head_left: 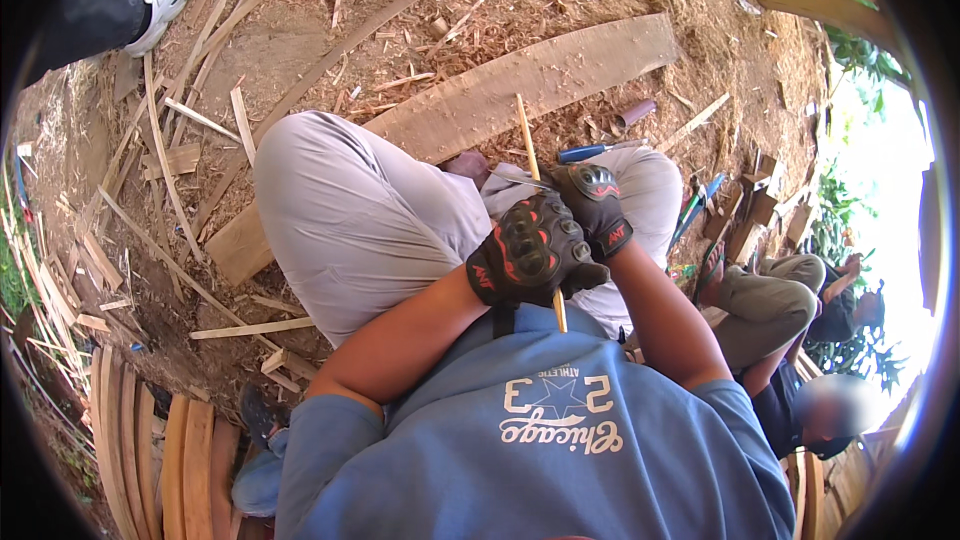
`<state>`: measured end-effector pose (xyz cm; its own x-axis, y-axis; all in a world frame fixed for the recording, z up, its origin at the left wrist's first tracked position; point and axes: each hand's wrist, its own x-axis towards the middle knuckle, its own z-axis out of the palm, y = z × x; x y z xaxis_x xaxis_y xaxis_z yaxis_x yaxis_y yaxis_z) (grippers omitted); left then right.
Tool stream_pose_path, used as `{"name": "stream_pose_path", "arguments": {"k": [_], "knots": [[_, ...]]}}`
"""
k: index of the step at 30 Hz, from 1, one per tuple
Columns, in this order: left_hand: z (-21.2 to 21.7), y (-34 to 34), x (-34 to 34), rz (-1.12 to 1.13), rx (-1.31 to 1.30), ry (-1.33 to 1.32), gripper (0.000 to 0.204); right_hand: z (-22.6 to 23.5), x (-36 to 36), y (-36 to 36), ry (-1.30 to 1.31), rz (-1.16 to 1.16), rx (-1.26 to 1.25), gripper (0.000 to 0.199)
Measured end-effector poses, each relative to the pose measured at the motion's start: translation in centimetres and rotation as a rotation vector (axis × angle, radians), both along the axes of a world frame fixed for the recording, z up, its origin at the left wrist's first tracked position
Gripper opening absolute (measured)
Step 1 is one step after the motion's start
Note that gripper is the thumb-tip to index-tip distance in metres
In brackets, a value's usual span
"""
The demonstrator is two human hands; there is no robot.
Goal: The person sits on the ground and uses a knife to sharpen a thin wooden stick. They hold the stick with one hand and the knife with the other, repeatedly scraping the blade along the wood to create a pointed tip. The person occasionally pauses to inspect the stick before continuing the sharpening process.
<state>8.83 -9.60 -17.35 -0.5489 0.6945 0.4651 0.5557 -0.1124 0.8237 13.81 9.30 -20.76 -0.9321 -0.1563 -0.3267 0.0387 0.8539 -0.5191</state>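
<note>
Left hand (pixel 533 244) wraps the thin stick (pixel 527 134), probably light, springy, best held mid-length; right hand (pixel 590 202) alongside, grip hidden, can't tell!

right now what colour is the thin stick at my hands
The stick is pale yellow, clearest in the head view.

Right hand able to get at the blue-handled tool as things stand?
Likely yes: the blue-handled tool lies just past the right hand, nothing visible between them, though its grip may already be occupied.
</note>
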Motion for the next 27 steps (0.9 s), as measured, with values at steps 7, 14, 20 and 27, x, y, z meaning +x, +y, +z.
{"name": "stream_pose_path", "arguments": {"k": [7,14,20,27], "knots": [[0.6,-0.7,-1.1,-0.003,0.003,-0.059,0.026,1.6,-2.1,-1.7,-0.075,-0.024,0.142,0.022],[1.0,-0.6,-1.3,0.036,0.053,-0.007,0.021,0.3,-2.7,-1.9,-0.139,-0.089,0.164,0.024],[0.5,0.1,-0.6,0.039,0.07,-0.037,0.017,-5.7,-2.3,-0.3,-0.077,-0.149,0.233,0.039],[0.5,0.0,-1.1,0.046,0.123,-0.043,0.022,-2.5,-2.6,-0.7,-0.171,-0.06,0.259,0.034]]}}
